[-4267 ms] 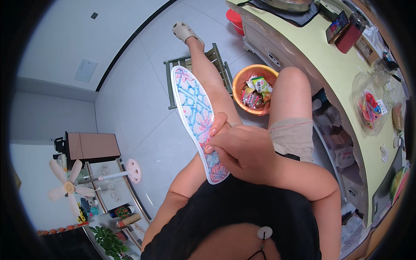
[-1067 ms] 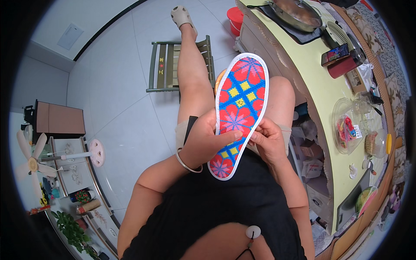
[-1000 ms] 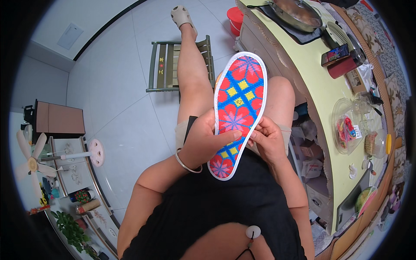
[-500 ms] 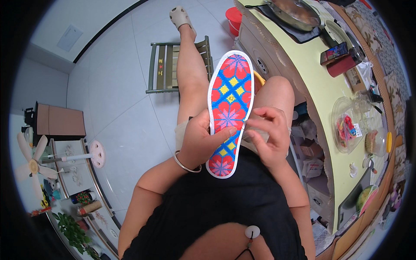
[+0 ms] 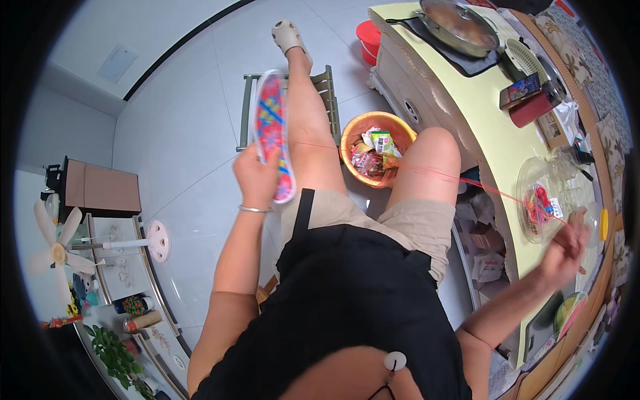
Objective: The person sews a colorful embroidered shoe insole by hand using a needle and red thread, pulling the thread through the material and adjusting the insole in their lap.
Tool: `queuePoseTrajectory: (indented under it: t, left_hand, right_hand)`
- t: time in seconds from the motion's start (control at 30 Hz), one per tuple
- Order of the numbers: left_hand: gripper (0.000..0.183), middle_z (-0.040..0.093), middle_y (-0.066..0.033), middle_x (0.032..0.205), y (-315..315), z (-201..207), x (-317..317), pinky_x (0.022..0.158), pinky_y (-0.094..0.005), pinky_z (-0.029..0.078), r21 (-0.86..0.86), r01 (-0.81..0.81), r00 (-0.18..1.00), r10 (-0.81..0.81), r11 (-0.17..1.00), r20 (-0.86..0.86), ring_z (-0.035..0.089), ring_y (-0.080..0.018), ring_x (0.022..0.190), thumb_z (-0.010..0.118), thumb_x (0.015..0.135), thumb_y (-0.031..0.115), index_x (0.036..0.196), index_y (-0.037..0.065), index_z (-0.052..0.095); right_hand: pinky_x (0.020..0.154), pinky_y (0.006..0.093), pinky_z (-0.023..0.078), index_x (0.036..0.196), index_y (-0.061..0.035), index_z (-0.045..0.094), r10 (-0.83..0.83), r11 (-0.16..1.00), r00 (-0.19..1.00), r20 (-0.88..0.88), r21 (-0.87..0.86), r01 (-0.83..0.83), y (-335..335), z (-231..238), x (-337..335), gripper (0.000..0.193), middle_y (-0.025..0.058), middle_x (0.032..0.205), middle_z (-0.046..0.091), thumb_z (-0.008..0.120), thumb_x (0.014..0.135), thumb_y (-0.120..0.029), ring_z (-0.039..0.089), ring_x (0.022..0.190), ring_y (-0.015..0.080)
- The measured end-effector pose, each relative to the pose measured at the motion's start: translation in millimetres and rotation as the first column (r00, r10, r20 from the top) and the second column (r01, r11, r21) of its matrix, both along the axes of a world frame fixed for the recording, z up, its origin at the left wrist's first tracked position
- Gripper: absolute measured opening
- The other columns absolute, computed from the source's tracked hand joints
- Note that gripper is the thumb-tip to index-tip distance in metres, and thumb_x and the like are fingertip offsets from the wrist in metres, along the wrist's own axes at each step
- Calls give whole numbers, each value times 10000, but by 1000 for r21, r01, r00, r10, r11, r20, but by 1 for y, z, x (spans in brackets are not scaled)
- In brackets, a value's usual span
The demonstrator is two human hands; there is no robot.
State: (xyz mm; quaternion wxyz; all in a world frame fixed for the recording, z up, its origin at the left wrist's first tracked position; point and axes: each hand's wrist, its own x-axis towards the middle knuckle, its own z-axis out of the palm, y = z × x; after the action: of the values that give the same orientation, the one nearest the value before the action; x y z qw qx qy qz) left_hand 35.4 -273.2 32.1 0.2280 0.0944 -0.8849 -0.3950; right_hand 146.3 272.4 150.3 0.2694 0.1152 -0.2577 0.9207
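In my left hand (image 5: 257, 177) is a flat insole (image 5: 272, 120) covered in red, blue and yellow stitching, with a white edge. It is held upright over my left leg and blurred by motion. From the insole a long red thread (image 5: 463, 179) runs rightward across both thighs to my right hand (image 5: 565, 252). That hand is stretched far out over the yellow-green tabletop, its fingers pinched and smeared; any needle there is too small to make out. Beside it, a clear plastic tray (image 5: 531, 223) holds bundles of coloured thread (image 5: 539, 202).
An orange wastebasket (image 5: 347, 157) with wrappers stands between my knees, under the thread. The table (image 5: 443, 93) on the right bears a lidded pan (image 5: 460, 27), a phone (image 5: 520, 91) and a red cup (image 5: 533, 107). A folding stool (image 5: 325, 87) and a fan (image 5: 59, 252) are to the left.
My hands have moved widely apart: the left carried the insole leftward, the right swung out over the table. The red thread is now stretched between them, and the wastebasket has come into fuller view.
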Motion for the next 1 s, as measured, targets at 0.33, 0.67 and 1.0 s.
queuePoseTrajectory:
  t: [0.33,0.67,1.0]
  left_hand:
    - [160,679,-74,889,66,42,24,677,-248,514,697,197,949,-312,690,41,621,-91,742,671,787,-4,940,-39,640]
    - [236,672,-97,961,108,81,48,725,-259,524,801,334,815,-579,497,19,639,-120,816,686,788,17,1005,-46,614]
    - [230,671,-91,960,113,85,51,723,-253,523,792,363,804,-594,491,-1,638,-117,819,685,796,19,1007,-43,616]
  right_hand:
    - [695,278,459,911,93,570,-790,571,590,166,549,610,32,-18,14,186,89,761,555,569,738,23,546,674,191]
    - [538,337,450,842,-28,642,-250,-18,917,-312,948,318,-250,-31,-56,177,80,701,602,673,679,33,564,606,241]
    - [510,335,420,838,-24,629,-221,-82,901,-374,927,365,-259,-39,-59,191,55,650,537,699,660,-16,525,586,229]
